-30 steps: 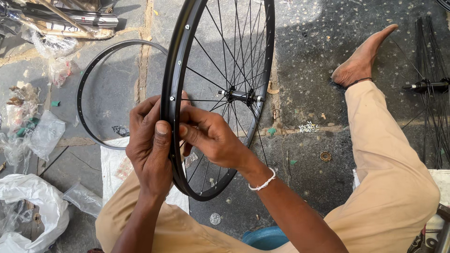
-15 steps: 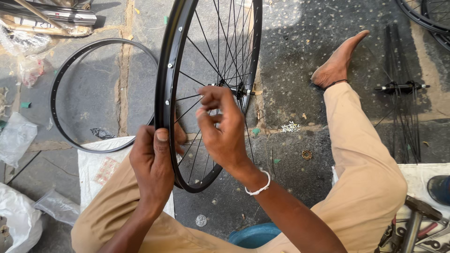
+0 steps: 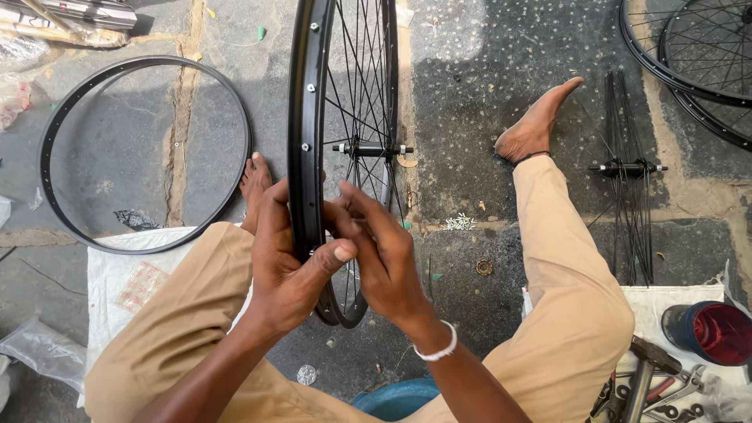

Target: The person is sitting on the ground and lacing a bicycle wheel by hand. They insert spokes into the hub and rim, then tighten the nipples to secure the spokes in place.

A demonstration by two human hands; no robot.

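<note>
A black spoked bicycle wheel [image 3: 307, 94] stands upright on edge between my knees, its hub [image 3: 370, 149] with axle pointing sideways. My left hand [image 3: 286, 266] grips the rim near its lower part, thumb pressed across the rim's inner face. My right hand [image 3: 380, 251] reaches in from the right, fingertips pinched at a spoke end by the rim just beside the left thumb. What the fingers pinch is too small to tell. A white band circles my right wrist.
A bare black rim [image 3: 145, 153] lies flat on the stone floor to the left. A hub with loose spokes [image 3: 629, 168] lies right; more wheels [image 3: 689, 55] at top right. A red-and-blue can [image 3: 709, 333], hammer [image 3: 642, 376] and wrenches sit lower right. A blue tub [image 3: 395, 399] is below.
The view shifted, showing my left foot behind the rim. My right hand came down from near the hub to the rim beside my left thumb.
</note>
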